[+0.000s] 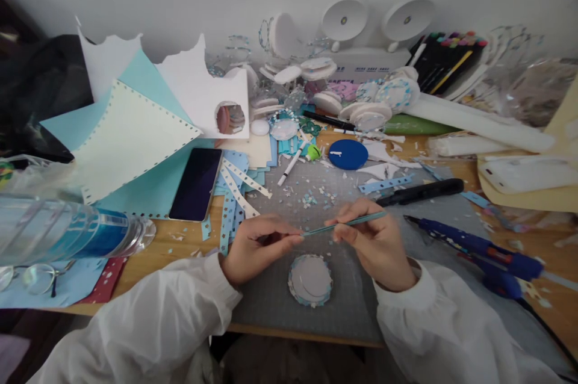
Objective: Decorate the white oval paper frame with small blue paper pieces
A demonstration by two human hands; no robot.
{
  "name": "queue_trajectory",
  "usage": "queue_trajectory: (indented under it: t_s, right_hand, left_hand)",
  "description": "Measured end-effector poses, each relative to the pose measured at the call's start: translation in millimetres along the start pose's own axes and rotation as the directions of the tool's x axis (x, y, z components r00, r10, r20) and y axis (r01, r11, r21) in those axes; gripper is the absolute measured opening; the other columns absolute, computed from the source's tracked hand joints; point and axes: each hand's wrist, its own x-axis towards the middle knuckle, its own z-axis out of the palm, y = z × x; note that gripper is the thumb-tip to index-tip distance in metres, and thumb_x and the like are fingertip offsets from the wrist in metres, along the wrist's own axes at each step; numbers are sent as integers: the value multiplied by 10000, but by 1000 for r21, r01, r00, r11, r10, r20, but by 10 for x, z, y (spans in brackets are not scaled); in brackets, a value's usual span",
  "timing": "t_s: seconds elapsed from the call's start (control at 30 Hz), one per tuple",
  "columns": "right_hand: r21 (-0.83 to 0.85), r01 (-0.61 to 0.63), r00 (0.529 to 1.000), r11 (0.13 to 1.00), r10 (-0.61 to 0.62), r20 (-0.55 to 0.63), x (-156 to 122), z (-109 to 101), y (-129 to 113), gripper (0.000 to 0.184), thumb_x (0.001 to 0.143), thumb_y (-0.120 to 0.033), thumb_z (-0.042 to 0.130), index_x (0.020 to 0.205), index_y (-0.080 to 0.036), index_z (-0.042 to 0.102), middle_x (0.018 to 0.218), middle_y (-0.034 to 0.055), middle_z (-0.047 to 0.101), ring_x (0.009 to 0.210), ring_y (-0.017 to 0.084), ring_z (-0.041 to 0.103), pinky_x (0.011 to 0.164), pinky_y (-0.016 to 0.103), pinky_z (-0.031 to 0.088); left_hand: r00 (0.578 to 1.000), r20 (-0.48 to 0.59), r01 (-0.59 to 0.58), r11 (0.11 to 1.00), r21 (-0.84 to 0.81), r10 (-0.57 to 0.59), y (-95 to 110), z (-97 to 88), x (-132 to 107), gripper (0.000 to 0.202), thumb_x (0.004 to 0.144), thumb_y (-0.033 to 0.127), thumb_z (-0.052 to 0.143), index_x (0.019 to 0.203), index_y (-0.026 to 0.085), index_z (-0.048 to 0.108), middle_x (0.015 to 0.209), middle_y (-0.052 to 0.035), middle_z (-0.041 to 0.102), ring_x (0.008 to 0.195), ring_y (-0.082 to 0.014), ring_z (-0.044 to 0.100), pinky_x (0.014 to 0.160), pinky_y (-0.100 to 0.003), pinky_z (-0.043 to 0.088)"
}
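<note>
Between my hands, above the grey mat (266, 306), runs a narrow blue-green paper strip (321, 229). My left hand (262, 247) pinches its left end between thumb and fingers. With thumb and fingers closed, my right hand (374, 242) grips the same strip farther along, and its free end sticks out to the upper right. Just below both hands lies a round white disc (310, 280) with blue and white bits around its rim. Small blue and white paper scraps (311, 197) are scattered on the mat beyond my fingers.
A blue glue gun (478, 245) and black-handled scissors or cutter (419, 191) lie right. A phone (197, 184), punched paper sheets (135, 137) and a water bottle (67, 230) occupy the left. White foam discs (316, 68) pile up behind, near a blue oval lid (347, 154).
</note>
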Motion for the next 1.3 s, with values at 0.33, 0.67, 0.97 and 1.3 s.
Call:
queue_trajectory:
  t_s: [0.33, 0.67, 0.97, 1.3]
  right_hand:
    - [13, -25, 995, 1000, 26, -91, 78, -32, -31, 229, 737, -346, 760, 744, -208, 578, 677, -14, 616, 524, 115, 586, 505, 254, 497]
    - [-159, 158, 958, 974, -190, -213, 11, -49, -95, 93, 768, -211, 728, 791, -241, 643, 771, 8, 628, 664, 153, 645, 514, 254, 514]
    - [-422, 306, 746, 853, -490, -450, -208, -27, -526, 135, 728, -132, 727, 762, -256, 686, 714, 27, 611, 665, 195, 644, 586, 342, 516]
    - [-595, 503, 581, 627, -755, -304, -325, 127, -576, 170, 634, -21, 741, 723, -151, 677, 590, -5, 626, 603, 174, 648, 549, 295, 516]
  left_hand:
    - [993, -32, 111, 994, -21, -111, 1, 19, -7, 216, 822, 313, 652, 758, 123, 732, 618, -63, 674, 535, -117, 540, 482, -214, 405]
    - [950, 239, 229, 968, -104, -199, 48, 30, -34, 225, 751, 296, 698, 884, 114, 709, 592, -3, 575, 481, -78, 428, 450, -187, 340]
    - [938, 289, 217, 975, -57, -192, 19, 66, -84, 158, 780, 249, 649, 855, 117, 691, 610, 6, 560, 496, -73, 427, 467, -176, 342]
    - [945, 298, 152, 988, -24, -138, -3, 67, -66, 152, 770, 239, 662, 850, 113, 692, 680, 2, 562, 530, -66, 432, 491, -176, 348]
